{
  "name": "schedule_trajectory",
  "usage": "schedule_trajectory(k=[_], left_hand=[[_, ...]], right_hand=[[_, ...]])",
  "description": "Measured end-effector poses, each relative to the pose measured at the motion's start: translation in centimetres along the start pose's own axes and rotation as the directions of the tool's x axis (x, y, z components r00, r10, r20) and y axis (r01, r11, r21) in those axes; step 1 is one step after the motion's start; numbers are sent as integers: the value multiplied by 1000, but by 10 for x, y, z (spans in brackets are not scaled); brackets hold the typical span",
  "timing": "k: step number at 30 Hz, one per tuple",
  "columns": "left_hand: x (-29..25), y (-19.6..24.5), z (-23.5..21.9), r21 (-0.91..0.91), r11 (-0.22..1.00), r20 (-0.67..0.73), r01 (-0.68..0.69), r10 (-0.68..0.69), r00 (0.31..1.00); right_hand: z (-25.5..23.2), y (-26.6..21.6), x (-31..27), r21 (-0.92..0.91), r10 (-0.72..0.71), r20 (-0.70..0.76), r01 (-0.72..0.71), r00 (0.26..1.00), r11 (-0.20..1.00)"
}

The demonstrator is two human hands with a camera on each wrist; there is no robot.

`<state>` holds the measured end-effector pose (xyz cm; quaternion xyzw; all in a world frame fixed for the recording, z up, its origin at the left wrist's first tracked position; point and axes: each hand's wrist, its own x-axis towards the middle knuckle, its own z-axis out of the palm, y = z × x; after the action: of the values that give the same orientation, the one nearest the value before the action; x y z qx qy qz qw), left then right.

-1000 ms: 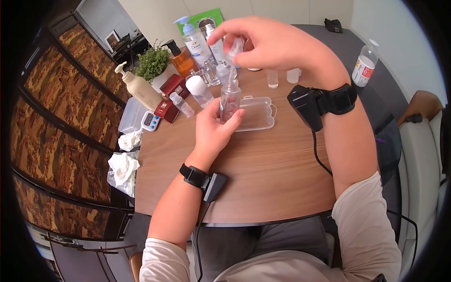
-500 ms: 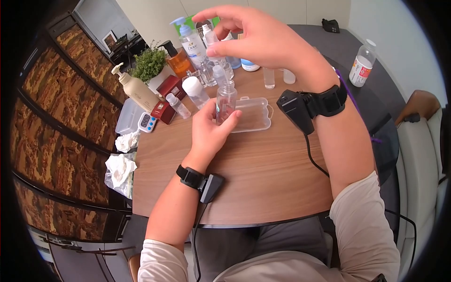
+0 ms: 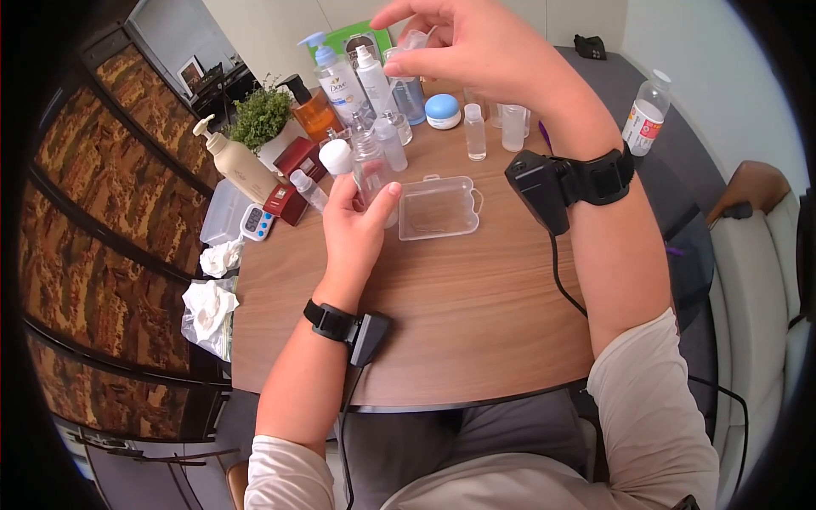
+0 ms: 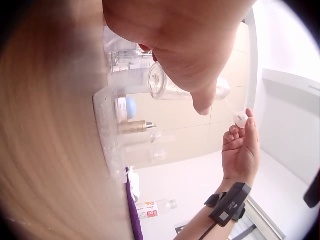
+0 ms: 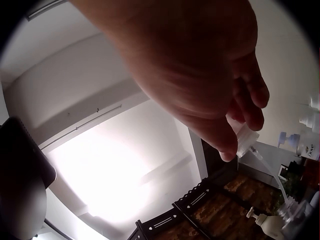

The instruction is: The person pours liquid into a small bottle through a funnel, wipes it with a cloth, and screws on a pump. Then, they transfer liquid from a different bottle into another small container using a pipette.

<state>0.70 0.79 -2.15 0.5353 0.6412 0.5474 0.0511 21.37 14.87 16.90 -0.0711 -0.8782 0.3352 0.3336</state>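
Observation:
My left hand [image 3: 355,228] grips a clear bottle [image 3: 370,170] round its body, its uncapped mouth upward. Above it, my right hand [image 3: 484,51] pinches a translucent pump head [image 3: 415,40] between thumb and fingers. From the pump head hangs a thin dip tube [image 5: 272,172], which runs down toward the bottle's mouth in the right wrist view. The left wrist view shows the bottle's base [image 4: 159,82] raised over the table, with the thumb across its side. A clear plastic case [image 3: 438,208] lies just right of the left hand.
Behind the bottle crowd several small bottles, a Dove pump bottle [image 3: 340,85], an amber bottle [image 3: 314,110] and a potted plant [image 3: 263,119]. A blue-lidded jar [image 3: 443,111] and a small clear bottle [image 3: 475,136] stand farther right. A timer [image 3: 257,221] sits at the left edge.
My right hand has risen with the pump head, away from the bottle. My left hand has carried the bottle left, off the case in the head view.

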Motion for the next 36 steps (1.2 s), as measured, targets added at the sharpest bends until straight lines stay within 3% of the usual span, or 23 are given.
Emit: schedule_trajectory(k=[2, 4, 5, 7, 15, 18, 20, 22, 24, 33, 35, 36], left_hand=[[-1, 0, 2, -82, 994, 23, 65, -64, 998], [-1, -3, 7, -117, 992, -4, 56, -57, 998], [-1, -5, 8, -119, 991, -3, 55, -56, 998], [-2, -3, 8, -119, 987, 21, 110, -109, 994], [-4, -4, 9, -8, 991, 154, 131, -128, 980], [-4, -5, 9, 47, 986, 208, 159, -165, 964], [-3, -10, 8, 54, 985, 221, 165, -173, 960], [-3, -18, 9, 202, 979, 201, -29, -12, 979], [-3, -19, 9, 170, 985, 218, -20, -18, 976], [-4, -4, 6, 169, 984, 218, 65, -102, 971], [-4, -1, 7, 169, 982, 227, 89, -127, 965], [-4, -1, 8, 68, 990, 206, 127, -139, 969]], right_hand=[[-3, -1, -4, -80, 21, 5, -21, 1000, 997], [-4, -2, -13, -210, -83, -46, 71, 996, 975], [-9, 3, -11, -213, -82, -47, 70, 996, 975], [-23, 6, -6, -128, 77, -82, -87, 994, 988], [-32, 7, -12, -269, 30, -212, -88, 977, 959], [-25, 1, -11, -228, 52, -172, -91, 984, 969], [-21, 15, -5, -301, -43, -211, -23, 977, 953], [-19, 24, -2, -324, -77, -225, 0, 971, 946], [-19, 27, -2, -348, -111, -237, 22, 965, 937], [-17, 24, -3, -411, 10, -156, -75, 988, 908], [-13, 52, 5, -534, -220, -206, 79, 953, 842], [-13, 45, 4, -535, -222, -204, 82, 953, 841]])
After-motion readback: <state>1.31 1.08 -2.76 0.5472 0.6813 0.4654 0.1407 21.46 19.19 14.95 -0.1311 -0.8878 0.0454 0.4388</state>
